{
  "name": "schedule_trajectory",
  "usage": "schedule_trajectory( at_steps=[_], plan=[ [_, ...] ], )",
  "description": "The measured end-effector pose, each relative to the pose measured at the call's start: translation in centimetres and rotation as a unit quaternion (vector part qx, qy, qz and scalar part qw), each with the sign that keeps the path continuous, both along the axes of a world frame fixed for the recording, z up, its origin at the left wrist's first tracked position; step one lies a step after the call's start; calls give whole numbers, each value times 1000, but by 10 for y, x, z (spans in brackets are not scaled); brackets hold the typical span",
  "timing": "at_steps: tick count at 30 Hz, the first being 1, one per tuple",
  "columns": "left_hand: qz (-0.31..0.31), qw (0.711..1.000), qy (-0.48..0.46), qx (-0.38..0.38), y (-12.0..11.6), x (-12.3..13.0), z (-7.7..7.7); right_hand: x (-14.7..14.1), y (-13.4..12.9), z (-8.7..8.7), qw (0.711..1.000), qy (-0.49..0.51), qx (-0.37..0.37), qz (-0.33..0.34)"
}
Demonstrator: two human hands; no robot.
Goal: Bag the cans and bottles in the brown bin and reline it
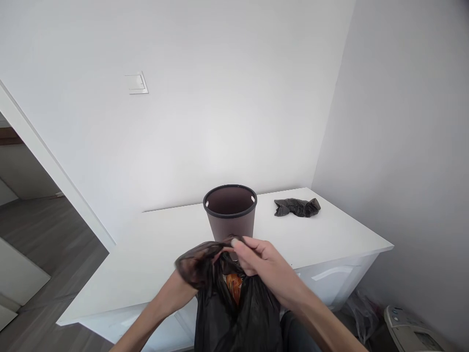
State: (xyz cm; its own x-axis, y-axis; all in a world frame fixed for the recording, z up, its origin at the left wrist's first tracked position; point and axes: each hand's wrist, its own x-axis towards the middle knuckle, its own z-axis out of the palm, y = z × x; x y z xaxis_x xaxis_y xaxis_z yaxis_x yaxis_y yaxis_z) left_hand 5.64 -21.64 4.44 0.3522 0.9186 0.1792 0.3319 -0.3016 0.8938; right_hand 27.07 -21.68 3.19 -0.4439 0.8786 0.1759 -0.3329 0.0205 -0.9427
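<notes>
A filled black garbage bag [238,327] hangs in front of me at the counter's near edge, its mouth gathered and partly open. Something orange, perhaps a wrapper [233,286], shows through the gap. My right hand [258,259] is closed, pinching the bag's rim between thumb and fingers. Thin black film covers most of my left hand [196,266], whose fingers reach toward the right hand and grip the bag's top. Just beyond both hands, a brown trash can [232,225] with a black rim stands upright on the counter, no liner over its rim.
A crumpled black bag [298,207] lies on the white countertop [164,244] to the right. The wall behind carries a light switch [137,83]. At lower right are clear plastic [361,313] and a beige device with buttons [412,330]. A doorway opens at left.
</notes>
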Motion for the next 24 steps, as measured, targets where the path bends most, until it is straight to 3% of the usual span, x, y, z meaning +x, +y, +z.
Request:
schedule_trajectory(
  at_steps=[3,5,9,13,17,24],
  plan=[
    [90,988,-121,-45,4,-2,-6,27,2,-7,992,114,-52,-21],
    [114,957,-244,-109,5,-2,-5,41,4,-13,978,188,-77,-51],
    [63,889,-419,-172,8,2,0,54,8,-27,953,266,-94,-110],
    [54,868,-460,-178,10,5,1,54,12,-32,941,289,-105,-137],
    [70,894,-412,-162,11,1,-4,45,15,-31,949,263,-116,-130],
    [104,976,-165,-93,-3,-6,-9,7,17,-7,991,127,-47,-17]
  ],
)
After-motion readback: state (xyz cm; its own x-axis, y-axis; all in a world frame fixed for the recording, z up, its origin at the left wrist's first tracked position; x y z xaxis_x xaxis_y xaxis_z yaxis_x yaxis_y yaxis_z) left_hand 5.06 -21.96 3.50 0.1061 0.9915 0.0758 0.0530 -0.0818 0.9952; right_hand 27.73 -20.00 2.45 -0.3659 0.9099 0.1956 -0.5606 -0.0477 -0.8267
